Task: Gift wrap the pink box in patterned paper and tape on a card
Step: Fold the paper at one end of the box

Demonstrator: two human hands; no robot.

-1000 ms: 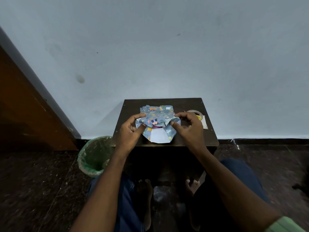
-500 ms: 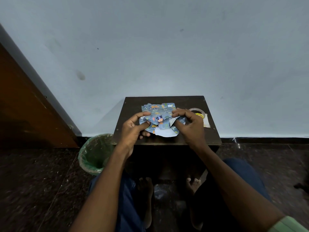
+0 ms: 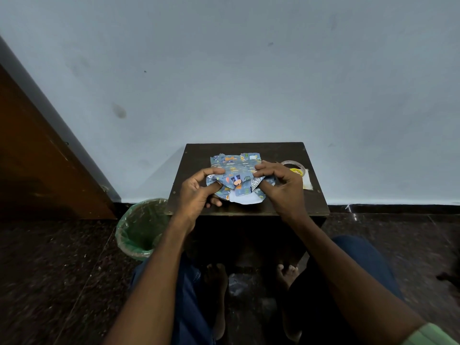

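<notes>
Wrapping's roughly halfway: both hands, left hand [image 3: 196, 195] and right hand [image 3: 282, 188], pinch blue patterned wrapping paper [image 3: 236, 175] around the hidden box mid-table, near edge flap unfolded; clear tape roll [image 3: 293, 166] and card untouched.

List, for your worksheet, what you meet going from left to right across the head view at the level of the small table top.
Wooden door → green-lined bin → left hand → patterned paper → right hand → tape roll → right edge of the table.
</notes>
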